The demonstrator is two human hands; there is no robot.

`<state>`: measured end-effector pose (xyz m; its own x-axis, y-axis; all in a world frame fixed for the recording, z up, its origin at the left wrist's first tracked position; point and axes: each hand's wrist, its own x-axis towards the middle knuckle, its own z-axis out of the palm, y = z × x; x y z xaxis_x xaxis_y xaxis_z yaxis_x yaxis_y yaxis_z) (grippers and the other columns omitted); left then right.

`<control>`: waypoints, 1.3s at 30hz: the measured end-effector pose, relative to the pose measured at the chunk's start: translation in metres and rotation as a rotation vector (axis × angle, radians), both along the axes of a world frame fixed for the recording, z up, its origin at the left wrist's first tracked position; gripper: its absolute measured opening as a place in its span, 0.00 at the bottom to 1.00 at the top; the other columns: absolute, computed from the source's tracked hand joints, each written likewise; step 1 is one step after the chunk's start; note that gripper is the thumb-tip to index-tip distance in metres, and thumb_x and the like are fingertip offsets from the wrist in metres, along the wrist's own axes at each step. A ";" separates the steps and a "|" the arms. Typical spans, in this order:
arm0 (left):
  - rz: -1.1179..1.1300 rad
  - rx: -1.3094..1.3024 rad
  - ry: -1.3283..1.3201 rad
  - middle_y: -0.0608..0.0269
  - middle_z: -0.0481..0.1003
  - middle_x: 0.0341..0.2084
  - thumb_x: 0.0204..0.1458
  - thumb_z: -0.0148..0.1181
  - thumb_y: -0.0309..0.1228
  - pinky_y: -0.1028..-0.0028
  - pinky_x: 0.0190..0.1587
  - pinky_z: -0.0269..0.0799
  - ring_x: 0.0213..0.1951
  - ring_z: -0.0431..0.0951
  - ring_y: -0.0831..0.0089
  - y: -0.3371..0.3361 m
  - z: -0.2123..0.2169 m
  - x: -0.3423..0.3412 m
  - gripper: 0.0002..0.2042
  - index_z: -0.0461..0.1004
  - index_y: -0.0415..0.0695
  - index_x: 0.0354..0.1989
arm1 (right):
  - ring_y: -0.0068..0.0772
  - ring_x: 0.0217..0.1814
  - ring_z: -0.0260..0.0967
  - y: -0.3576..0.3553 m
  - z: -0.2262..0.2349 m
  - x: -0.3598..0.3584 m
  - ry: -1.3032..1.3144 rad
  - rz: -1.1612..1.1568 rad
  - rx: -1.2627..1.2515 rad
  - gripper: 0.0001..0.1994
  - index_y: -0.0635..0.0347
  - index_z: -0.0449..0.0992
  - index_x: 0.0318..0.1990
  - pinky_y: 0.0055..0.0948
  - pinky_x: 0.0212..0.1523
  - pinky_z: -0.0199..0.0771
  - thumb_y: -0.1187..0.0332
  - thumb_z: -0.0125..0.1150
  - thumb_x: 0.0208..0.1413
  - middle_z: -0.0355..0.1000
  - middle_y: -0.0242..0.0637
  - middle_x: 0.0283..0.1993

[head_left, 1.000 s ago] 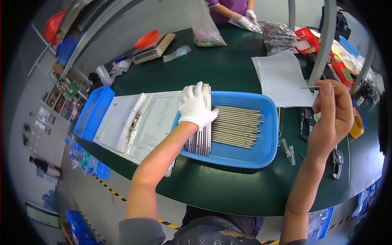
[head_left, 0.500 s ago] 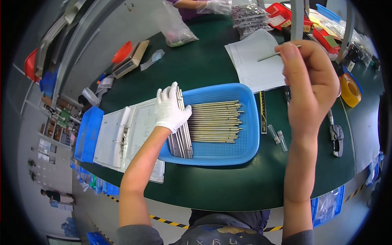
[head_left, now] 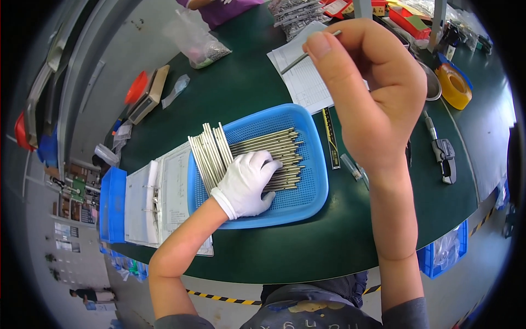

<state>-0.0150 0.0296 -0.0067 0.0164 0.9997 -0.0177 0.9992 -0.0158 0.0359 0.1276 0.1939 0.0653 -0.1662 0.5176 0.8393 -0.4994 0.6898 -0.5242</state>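
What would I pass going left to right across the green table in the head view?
Blue box → open ring binder → gloved left hand on metal rods → blue basket → bare right hand holding one thin rod → yellow tape roll.

Saw gloved left hand (head_left: 246, 183) on rods (head_left: 211, 153) in blue tray (head_left: 315, 192); bare right hand (head_left: 372, 93) pinched one thin rod (head_left: 296, 57), raised.

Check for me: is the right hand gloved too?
No: the right hand is bare, pinching a single thin metal rod above the table, while only the left hand wears a white glove.
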 end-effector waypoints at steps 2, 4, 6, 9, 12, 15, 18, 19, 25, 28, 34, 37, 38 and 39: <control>0.030 0.028 -0.023 0.55 0.66 0.38 0.29 0.65 0.28 0.64 0.45 0.67 0.40 0.69 0.57 -0.001 -0.004 0.002 0.25 0.69 0.42 0.42 | 0.11 0.23 0.58 0.000 0.001 0.001 -0.012 -0.029 0.015 0.04 0.67 0.74 0.30 0.12 0.24 0.54 0.74 0.59 0.52 0.67 0.27 0.22; 0.042 0.012 -0.022 0.55 0.67 0.38 0.30 0.65 0.28 0.64 0.46 0.67 0.40 0.69 0.57 0.001 -0.003 0.005 0.24 0.69 0.41 0.42 | 0.11 0.20 0.57 0.012 -0.006 -0.005 0.013 -0.112 0.130 0.04 0.66 0.72 0.26 0.13 0.21 0.53 0.75 0.60 0.50 0.66 0.26 0.19; 0.056 0.029 -0.073 0.55 0.68 0.37 0.32 0.65 0.28 0.63 0.47 0.67 0.41 0.70 0.57 0.001 -0.005 0.003 0.24 0.68 0.41 0.43 | 0.12 0.20 0.58 0.013 -0.008 -0.008 0.017 -0.124 0.112 0.04 0.66 0.72 0.26 0.13 0.21 0.54 0.75 0.60 0.49 0.66 0.26 0.19; 0.061 -0.003 -0.082 0.54 0.68 0.37 0.31 0.65 0.28 0.63 0.47 0.67 0.41 0.71 0.56 0.004 -0.008 0.002 0.25 0.66 0.41 0.44 | 0.16 0.19 0.59 0.012 -0.008 -0.013 0.036 -0.150 0.084 0.04 0.65 0.72 0.25 0.16 0.21 0.56 0.75 0.60 0.48 0.66 0.28 0.18; 0.037 -0.005 -0.066 0.53 0.69 0.36 0.29 0.64 0.27 0.63 0.45 0.67 0.39 0.71 0.56 0.008 -0.005 0.002 0.25 0.67 0.40 0.43 | 0.19 0.18 0.61 0.009 -0.007 -0.017 0.058 -0.172 0.060 0.04 0.64 0.72 0.24 0.18 0.20 0.57 0.74 0.60 0.47 0.67 0.29 0.17; 0.002 -0.038 -0.077 0.53 0.70 0.32 0.28 0.61 0.25 0.63 0.43 0.69 0.37 0.72 0.55 0.011 -0.008 0.000 0.23 0.69 0.39 0.39 | 0.23 0.18 0.63 0.007 -0.009 -0.018 0.093 -0.183 0.045 0.04 0.63 0.73 0.23 0.21 0.20 0.59 0.73 0.60 0.46 0.67 0.30 0.17; -0.011 -0.069 -0.074 0.54 0.70 0.28 0.26 0.60 0.25 0.64 0.41 0.69 0.35 0.72 0.56 0.012 -0.010 0.003 0.20 0.70 0.39 0.35 | 0.26 0.17 0.64 0.002 -0.009 -0.019 0.134 -0.203 0.038 0.04 0.63 0.73 0.23 0.23 0.19 0.60 0.73 0.60 0.45 0.67 0.31 0.16; -0.020 -0.071 -0.072 0.54 0.70 0.28 0.26 0.60 0.25 0.64 0.41 0.69 0.35 0.72 0.56 0.014 -0.008 0.003 0.20 0.70 0.39 0.35 | 0.27 0.17 0.65 0.002 -0.008 -0.019 0.147 -0.213 0.036 0.04 0.62 0.73 0.22 0.24 0.19 0.61 0.73 0.60 0.44 0.67 0.31 0.16; -0.048 -0.099 -0.004 0.55 0.69 0.28 0.27 0.60 0.24 0.63 0.40 0.68 0.35 0.71 0.56 0.007 -0.006 0.006 0.20 0.70 0.40 0.36 | 0.42 0.19 0.68 0.003 -0.009 -0.018 0.131 -0.248 0.002 0.04 0.59 0.73 0.19 0.34 0.20 0.65 0.70 0.58 0.39 0.68 0.37 0.15; -0.056 -0.033 -0.016 0.56 0.68 0.31 0.28 0.60 0.24 0.64 0.40 0.69 0.36 0.71 0.57 0.003 -0.012 0.007 0.20 0.70 0.40 0.37 | 0.42 0.18 0.67 0.005 -0.010 -0.017 0.164 -0.310 0.019 0.05 0.59 0.72 0.18 0.33 0.19 0.65 0.71 0.58 0.40 0.66 0.36 0.14; -0.036 -0.049 -0.048 0.55 0.68 0.32 0.27 0.60 0.24 0.64 0.40 0.70 0.38 0.70 0.57 0.007 -0.010 0.007 0.21 0.70 0.40 0.37 | 0.43 0.18 0.66 0.001 -0.009 -0.020 0.028 -0.307 -0.017 0.08 0.58 0.68 0.16 0.37 0.17 0.63 0.70 0.57 0.41 0.62 0.38 0.12; 0.012 -0.130 -0.046 0.54 0.68 0.31 0.26 0.60 0.25 0.64 0.39 0.70 0.37 0.71 0.57 0.017 -0.012 0.005 0.20 0.70 0.40 0.35 | 0.44 0.18 0.66 0.001 -0.008 -0.023 -0.055 -0.319 -0.021 0.09 0.58 0.67 0.15 0.38 0.17 0.63 0.69 0.57 0.41 0.62 0.38 0.12; 0.018 -0.181 -0.049 0.54 0.68 0.30 0.25 0.61 0.26 0.64 0.39 0.70 0.36 0.71 0.56 0.018 -0.014 0.005 0.18 0.71 0.40 0.32 | 0.44 0.18 0.66 0.001 -0.009 -0.023 -0.055 -0.320 -0.023 0.09 0.58 0.67 0.15 0.38 0.17 0.63 0.69 0.57 0.41 0.62 0.38 0.12; 0.025 -0.232 -0.052 0.53 0.69 0.28 0.24 0.62 0.27 0.64 0.39 0.70 0.35 0.72 0.56 0.018 -0.015 0.004 0.17 0.72 0.40 0.30 | 0.44 0.18 0.66 0.002 -0.011 -0.023 0.003 -0.329 -0.023 0.08 0.58 0.67 0.15 0.38 0.17 0.63 0.69 0.57 0.41 0.62 0.38 0.13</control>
<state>-0.0106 0.0477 -0.0217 -0.0010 0.9692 -0.2464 0.9959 0.0233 0.0874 0.1045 0.1959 0.0546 0.0157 0.5616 0.8272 -0.2535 0.8025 -0.5401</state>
